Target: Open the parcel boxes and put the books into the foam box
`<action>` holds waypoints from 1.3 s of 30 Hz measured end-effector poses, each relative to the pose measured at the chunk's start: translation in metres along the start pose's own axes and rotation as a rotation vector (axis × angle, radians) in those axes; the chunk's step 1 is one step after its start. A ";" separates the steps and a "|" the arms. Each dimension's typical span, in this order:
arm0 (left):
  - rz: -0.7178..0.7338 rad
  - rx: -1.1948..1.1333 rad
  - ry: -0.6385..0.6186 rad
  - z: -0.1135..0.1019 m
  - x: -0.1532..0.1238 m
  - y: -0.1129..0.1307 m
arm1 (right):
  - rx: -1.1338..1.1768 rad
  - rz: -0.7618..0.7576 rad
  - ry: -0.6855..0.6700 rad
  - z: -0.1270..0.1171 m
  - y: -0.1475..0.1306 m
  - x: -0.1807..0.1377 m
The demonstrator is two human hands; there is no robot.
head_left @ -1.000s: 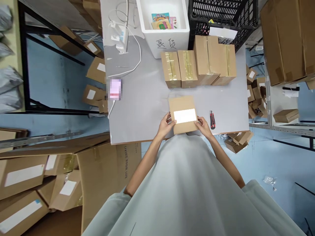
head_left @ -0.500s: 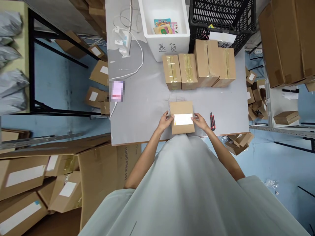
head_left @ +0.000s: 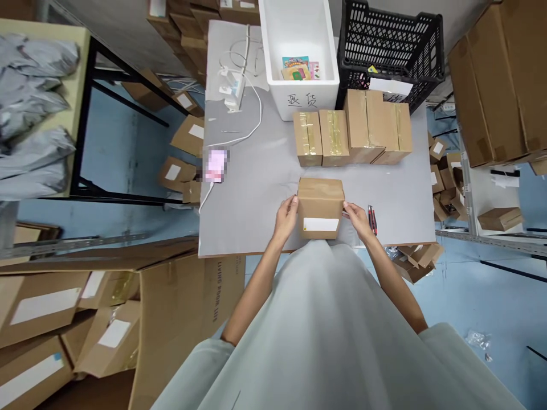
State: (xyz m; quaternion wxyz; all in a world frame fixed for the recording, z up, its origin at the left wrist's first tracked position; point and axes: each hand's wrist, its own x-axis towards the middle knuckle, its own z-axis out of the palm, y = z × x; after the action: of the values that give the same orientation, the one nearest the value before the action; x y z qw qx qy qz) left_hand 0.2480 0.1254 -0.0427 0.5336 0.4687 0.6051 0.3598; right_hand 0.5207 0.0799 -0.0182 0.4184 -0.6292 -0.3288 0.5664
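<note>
A small cardboard box (head_left: pixel 320 199) with a white label on its near face stands at the near edge of the grey table (head_left: pixel 256 188). My left hand (head_left: pixel 285 215) grips its left side and my right hand (head_left: pixel 358 218) grips its right side. The label side faces me and a plain brown side faces up. A red and black utility knife (head_left: pixel 372 219) lies on the table just right of my right hand.
Several taped cardboard boxes (head_left: pixel 354 134) stand in a row behind. A white foam bin (head_left: pixel 299 57) and a black crate (head_left: pixel 391 45) sit at the table's far end. A phone (head_left: pixel 216 165) on a white cable lies left. Labelled boxes (head_left: pixel 64 319) pile on the floor.
The box was lying with its label up; both hands have tipped it towards me, so the label now faces me. The camera view has shifted slightly.
</note>
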 end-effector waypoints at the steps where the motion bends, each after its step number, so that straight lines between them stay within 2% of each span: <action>1: -0.001 -0.010 0.002 -0.002 -0.006 0.003 | 0.003 -0.012 0.010 -0.001 -0.002 -0.005; 6: -0.020 -0.068 -0.035 -0.003 -0.032 0.006 | -0.004 -0.043 0.014 -0.007 -0.002 -0.020; 9: -0.025 -0.097 -0.056 -0.002 -0.042 0.001 | 0.000 -0.008 -0.028 -0.018 0.002 -0.025; 13: -0.111 -0.096 -0.096 -0.005 -0.048 -0.007 | -0.033 0.044 -0.097 -0.031 0.006 -0.029; 19: -0.193 -0.105 -0.171 -0.004 -0.036 -0.002 | -0.066 0.097 -0.181 -0.044 0.002 -0.021; 23: -0.259 -0.108 -0.233 0.001 -0.024 0.012 | -0.089 0.172 -0.155 -0.044 -0.005 -0.007; 28: -0.296 -0.085 -0.315 -0.010 -0.013 0.017 | -0.074 0.166 -0.251 -0.040 -0.015 -0.004; 31: -0.266 -0.095 -0.380 -0.021 -0.015 0.012 | -0.071 0.137 -0.320 -0.042 -0.015 -0.007; 35: -0.146 -0.119 -0.466 -0.030 -0.021 -0.001 | -0.035 0.023 -0.288 -0.045 -0.005 -0.010; 39: -0.101 -0.132 -0.441 -0.030 -0.029 -0.021 | -0.063 0.009 -0.262 -0.049 0.014 -0.015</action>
State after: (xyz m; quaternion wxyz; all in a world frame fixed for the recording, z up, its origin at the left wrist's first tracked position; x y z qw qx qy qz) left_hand 0.2143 0.0937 -0.0487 0.6996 0.4695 0.4716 0.2602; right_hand 0.5665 0.0533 -0.0236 0.3492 -0.5644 -0.3955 0.6349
